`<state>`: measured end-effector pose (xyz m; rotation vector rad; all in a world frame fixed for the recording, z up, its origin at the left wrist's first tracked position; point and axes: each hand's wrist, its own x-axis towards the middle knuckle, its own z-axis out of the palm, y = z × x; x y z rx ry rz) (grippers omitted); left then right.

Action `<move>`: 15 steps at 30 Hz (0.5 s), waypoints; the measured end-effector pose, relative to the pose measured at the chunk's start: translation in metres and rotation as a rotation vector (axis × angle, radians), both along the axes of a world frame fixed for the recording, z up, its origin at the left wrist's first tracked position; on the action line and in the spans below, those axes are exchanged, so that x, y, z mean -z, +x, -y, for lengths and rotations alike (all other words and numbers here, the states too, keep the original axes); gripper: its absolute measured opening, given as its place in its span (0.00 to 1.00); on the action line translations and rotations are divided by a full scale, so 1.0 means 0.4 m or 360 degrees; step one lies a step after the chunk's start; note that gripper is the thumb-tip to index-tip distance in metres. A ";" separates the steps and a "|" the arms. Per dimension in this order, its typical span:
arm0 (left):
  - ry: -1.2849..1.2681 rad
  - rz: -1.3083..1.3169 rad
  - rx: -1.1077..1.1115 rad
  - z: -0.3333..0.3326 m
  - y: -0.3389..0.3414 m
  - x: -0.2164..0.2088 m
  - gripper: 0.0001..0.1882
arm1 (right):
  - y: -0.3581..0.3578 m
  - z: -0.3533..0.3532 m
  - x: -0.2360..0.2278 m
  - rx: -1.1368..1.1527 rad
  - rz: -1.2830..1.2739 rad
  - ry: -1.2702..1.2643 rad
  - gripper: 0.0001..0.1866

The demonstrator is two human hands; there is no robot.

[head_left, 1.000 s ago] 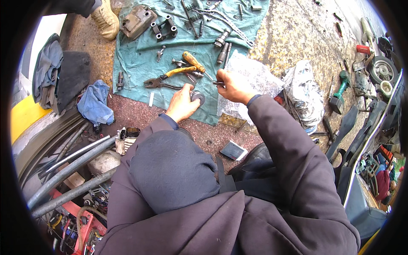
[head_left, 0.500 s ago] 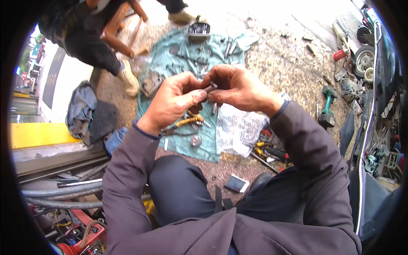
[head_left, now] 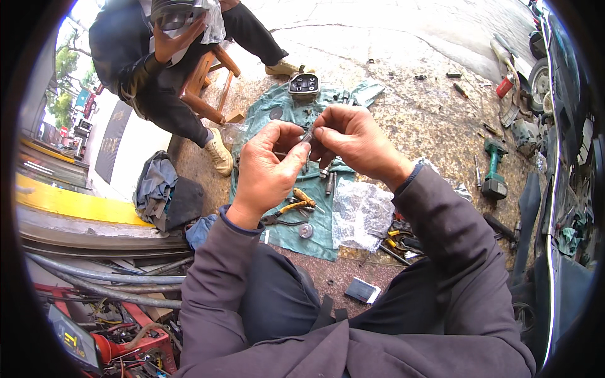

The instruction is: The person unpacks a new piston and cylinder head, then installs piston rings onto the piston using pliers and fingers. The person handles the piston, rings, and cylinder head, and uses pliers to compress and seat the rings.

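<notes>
In front of me, above a green cloth [head_left: 321,236], I hold a small, slim metal rod-like part [head_left: 307,137]. Its exact kind is too small to make out. My left hand [head_left: 272,165] pinches it between thumb and fingers. Closed around its upper end, my right hand [head_left: 358,142] has its fingertips partly hidden behind the thumb. Beneath the hands, yellow-handled pliers [head_left: 293,205] lie on the cloth beside a small round metal piece [head_left: 305,230]. A metal engine cover [head_left: 304,86] sits at the cloth's far edge.
A person on a wooden stool [head_left: 211,82] at the far left holds a cylindrical metal part [head_left: 172,14]. Bubble wrap [head_left: 360,211] lies right of the cloth. A green cordless drill [head_left: 495,170] rests farther right. A phone-like slab [head_left: 362,290] lies between my legs.
My view has shifted, so the surroundings sit lower and farther right. The metal part has turned in my fingers. The seated person's hands and cylindrical part have come into view.
</notes>
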<state>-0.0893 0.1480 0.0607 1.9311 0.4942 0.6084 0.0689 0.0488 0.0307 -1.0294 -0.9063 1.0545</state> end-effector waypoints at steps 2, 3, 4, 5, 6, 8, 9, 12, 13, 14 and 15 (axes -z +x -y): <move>0.0219 -0.0021 -0.0030 0.009 0.006 0.000 0.04 | 0.002 0.007 -0.005 0.0051 0.0384 0.0038 0.05; 0.0255 -0.0021 -0.0073 0.014 0.015 0.005 0.02 | -0.005 0.006 -0.006 0.0223 0.0617 0.0035 0.05; 0.0332 -0.0041 -0.0077 0.016 0.020 0.009 0.02 | -0.005 0.009 -0.007 0.0325 0.0820 0.0094 0.04; 0.0413 -0.0060 -0.0093 0.017 0.023 0.013 0.03 | -0.008 0.012 -0.008 0.0421 0.1020 0.0163 0.04; 0.0513 -0.0053 -0.0110 0.016 0.024 0.016 0.03 | -0.011 0.013 -0.009 0.0517 0.1218 0.0242 0.05; 0.0476 -0.0036 -0.0069 0.014 0.032 0.026 0.03 | -0.013 0.015 -0.010 0.0471 0.1365 0.0172 0.04; 0.0421 -0.0041 -0.0053 0.011 0.034 0.029 0.03 | -0.014 0.014 -0.009 0.0467 0.1373 0.0172 0.04; 0.0373 -0.0040 -0.0029 0.006 0.035 0.035 0.03 | -0.013 0.011 -0.007 0.0466 0.1413 0.0177 0.04; 0.0377 -0.0041 -0.0042 0.005 0.035 0.036 0.03 | -0.012 0.009 -0.006 0.0462 0.1429 0.0148 0.04; 0.0423 -0.0024 -0.0038 0.004 0.035 0.037 0.03 | -0.012 0.008 -0.005 0.0480 0.1444 0.0177 0.04; 0.0472 -0.0005 -0.0045 0.004 0.036 0.037 0.03 | -0.013 0.006 -0.004 0.0494 0.1461 0.0175 0.04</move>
